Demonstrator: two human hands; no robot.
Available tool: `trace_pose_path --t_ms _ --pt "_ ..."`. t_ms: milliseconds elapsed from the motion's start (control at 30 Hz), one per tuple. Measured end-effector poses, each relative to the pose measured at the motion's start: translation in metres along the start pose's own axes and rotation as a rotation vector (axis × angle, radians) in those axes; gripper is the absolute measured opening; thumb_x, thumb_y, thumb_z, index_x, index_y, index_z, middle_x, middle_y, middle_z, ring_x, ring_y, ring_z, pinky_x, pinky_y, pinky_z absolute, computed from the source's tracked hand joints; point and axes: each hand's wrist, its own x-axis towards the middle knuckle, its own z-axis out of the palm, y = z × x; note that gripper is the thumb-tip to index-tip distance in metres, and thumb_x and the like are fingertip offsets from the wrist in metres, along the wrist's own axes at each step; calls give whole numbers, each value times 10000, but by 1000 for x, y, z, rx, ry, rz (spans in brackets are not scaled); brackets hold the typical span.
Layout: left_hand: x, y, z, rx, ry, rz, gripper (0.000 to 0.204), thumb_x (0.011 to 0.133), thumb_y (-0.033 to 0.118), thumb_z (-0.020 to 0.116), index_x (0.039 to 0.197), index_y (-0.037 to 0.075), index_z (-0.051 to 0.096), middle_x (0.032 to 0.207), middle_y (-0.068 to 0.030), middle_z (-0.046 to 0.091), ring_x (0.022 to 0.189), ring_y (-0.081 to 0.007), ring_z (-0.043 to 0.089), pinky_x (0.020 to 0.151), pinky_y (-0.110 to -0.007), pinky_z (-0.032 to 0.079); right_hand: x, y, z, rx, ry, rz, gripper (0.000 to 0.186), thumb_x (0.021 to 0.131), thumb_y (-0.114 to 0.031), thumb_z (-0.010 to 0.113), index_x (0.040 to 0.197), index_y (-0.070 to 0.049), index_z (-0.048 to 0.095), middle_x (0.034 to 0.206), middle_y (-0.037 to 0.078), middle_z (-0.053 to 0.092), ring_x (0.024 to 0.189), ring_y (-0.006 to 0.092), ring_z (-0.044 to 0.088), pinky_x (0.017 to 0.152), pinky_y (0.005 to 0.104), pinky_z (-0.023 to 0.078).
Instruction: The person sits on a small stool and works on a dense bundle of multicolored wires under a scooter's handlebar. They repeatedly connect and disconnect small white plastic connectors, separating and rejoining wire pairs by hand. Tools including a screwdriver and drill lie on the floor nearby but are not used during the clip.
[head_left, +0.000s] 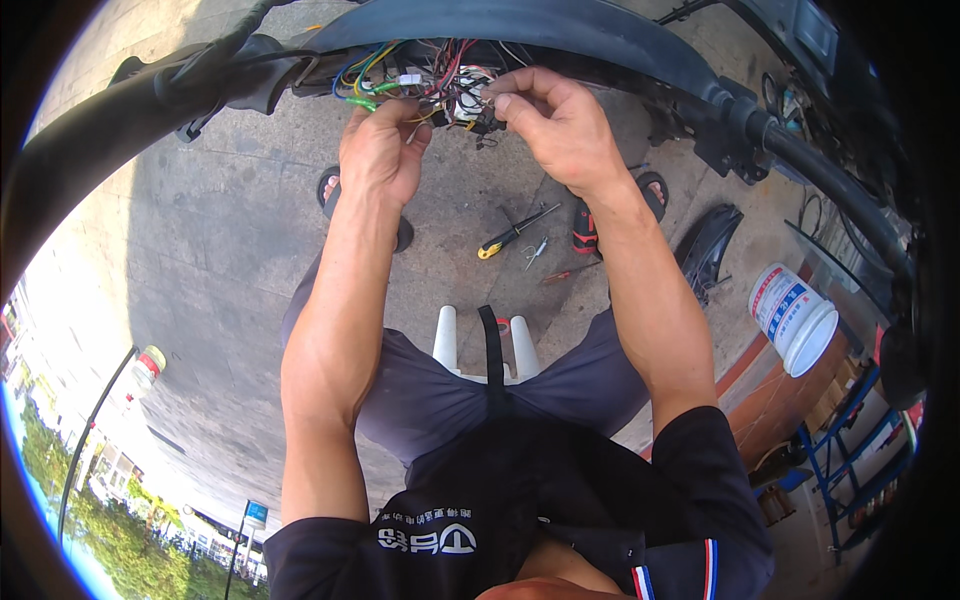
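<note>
A tangle of thin coloured wires (452,72) hangs from under a dark curved vehicle panel (520,24) at the top. My left hand (382,155) is closed at the left of the tangle, pinching a wire; a loose lead pokes out by its thumb. Green connector sleeves (368,101) lie just above those fingers. From the other side, my right hand (562,128) pinches a wire, thumb against forefinger, beside a white plug connector (468,102). The wire ends inside both grips are mostly hidden.
On the paving below lie a yellow-and-black screwdriver (512,234), a small metal piece (536,252) and a red-and-black tool (584,228). A white stool (447,340) is under me. A white bucket (793,318) and blue rack (832,462) stand right. Black handlebar-like tubes (110,125) flank the panel.
</note>
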Motion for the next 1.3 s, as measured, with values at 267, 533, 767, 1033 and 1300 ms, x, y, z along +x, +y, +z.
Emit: trace_pose_path --t_ms 267,533,767,1033,1300 --pt "5 0 -4 -42 -26 -37 194 824 -55 539 988 42 504 952 -106 589 831 -216 570 688 -354 464 2 5 2 62 42 -72 184 855 -122 614 969 17 651 760 0 612 671 46 515 601 206 430" --pt "-5 2 -3 177 66 68 235 831 45 603 1043 7 510 962 -92 593 875 -194 581 711 -330 467 0 -1 -6 312 -63 13 174 905 -91 574 1052 -6 612 983 53 674 816 82 599 729 220 491" --pt "-17 8 -4 464 259 627 321 839 100 636 1060 -61 467 825 -73 580 706 -115 559 604 -238 457 0 0 -1 328 -28 -8 138 866 -76 608 979 -2 636 820 7 621 717 53 534 630 204 435" --pt "-37 16 6 353 136 615 257 851 126 638 974 -33 478 734 -66 569 571 -84 519 505 -211 421 -1 1 -2 218 -57 -4 161 881 -112 604 1001 -12 643 875 8 635 789 59 557 710 215 458" --pt "-28 10 6 235 -24 110 248 902 247 615 877 3 578 730 -69 621 580 -128 561 517 -241 445 -3 0 3 216 -83 19 156 878 -104 595 999 -16 640 865 3 619 774 56 535 695 211 445"
